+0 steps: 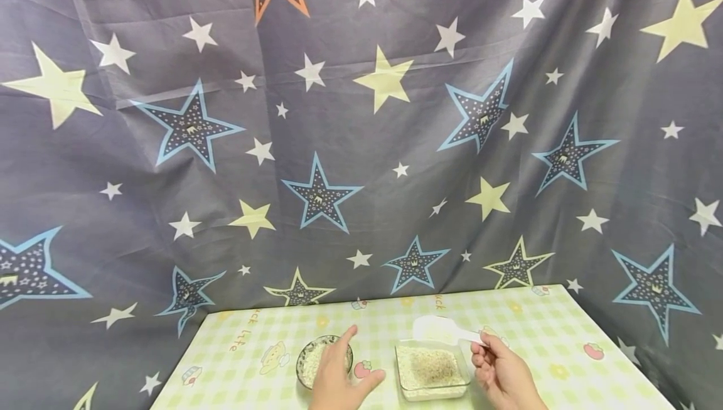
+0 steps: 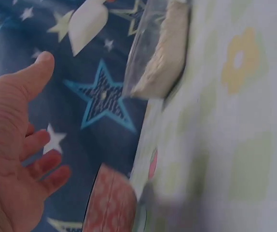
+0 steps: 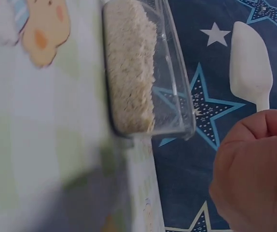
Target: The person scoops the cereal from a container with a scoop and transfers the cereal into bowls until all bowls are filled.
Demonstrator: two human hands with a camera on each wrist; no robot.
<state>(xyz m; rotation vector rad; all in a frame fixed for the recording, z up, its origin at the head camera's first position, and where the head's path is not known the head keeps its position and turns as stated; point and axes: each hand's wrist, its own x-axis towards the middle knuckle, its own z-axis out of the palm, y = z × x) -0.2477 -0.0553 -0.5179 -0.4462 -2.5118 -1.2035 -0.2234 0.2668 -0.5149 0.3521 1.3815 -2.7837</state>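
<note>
My right hand (image 1: 504, 369) pinches the handle of a white scoop (image 1: 437, 328), its blade held over the far edge of a clear rectangular container (image 1: 433, 393). In the right wrist view the scoop (image 3: 250, 63) stands above the level of the container's rim. Pale, flaky grain (image 3: 129, 67) fills part of the container, with a browner patch on top. My left hand (image 1: 339, 377) hovers by a small bowl (image 1: 300, 360), fingers and thumb spread, holding nothing. Similar pale grain (image 1: 312, 361) lies in the bowl, which is partly hidden by that hand. The bowl's outside (image 2: 110, 200) looks reddish.
A green-and-white checked tablecloth (image 1: 525, 328) with cartoon prints covers the table. Behind it hangs a dark grey curtain (image 1: 350, 127) printed with stars. Bowl and container stand side by side, a gap of cloth between them.
</note>
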